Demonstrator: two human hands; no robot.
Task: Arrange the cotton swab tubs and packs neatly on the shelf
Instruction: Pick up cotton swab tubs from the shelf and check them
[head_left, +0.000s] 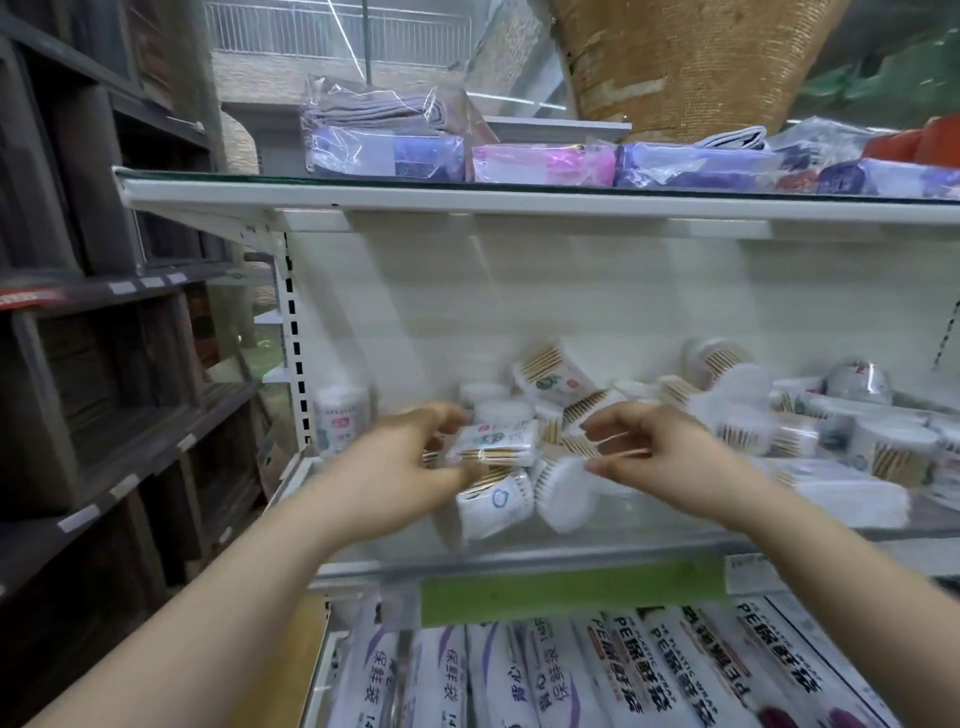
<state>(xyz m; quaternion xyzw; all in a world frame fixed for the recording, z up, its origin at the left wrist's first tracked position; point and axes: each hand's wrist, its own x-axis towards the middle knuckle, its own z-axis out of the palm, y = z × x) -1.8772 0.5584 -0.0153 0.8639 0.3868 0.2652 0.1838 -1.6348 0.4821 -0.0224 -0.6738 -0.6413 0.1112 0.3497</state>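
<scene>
Left hand (410, 462) pinches a flat clear plastic pack of wooden-stick cotton swabs (498, 441), seemingly to sort it from the jumbled white tubs (503, 411); whether the curled right hand (660, 457) holds anything is unclear.

shelf back panel (467, 296): white painted metal, smooth, slight sheen. swab tubs (550, 376): clear glossy plastic, wooden sticks, cotton tips. swab pack (493, 441): shiny film. 12 o'clock bags (384, 150): crinkly clear film over cloth. 9 o'clock rack (104, 364): dark matt wood. 1 o'clock woven column (691, 67): rough, coarse. 6 o'clock rolls (623, 670): glossy printed wrap.
</scene>
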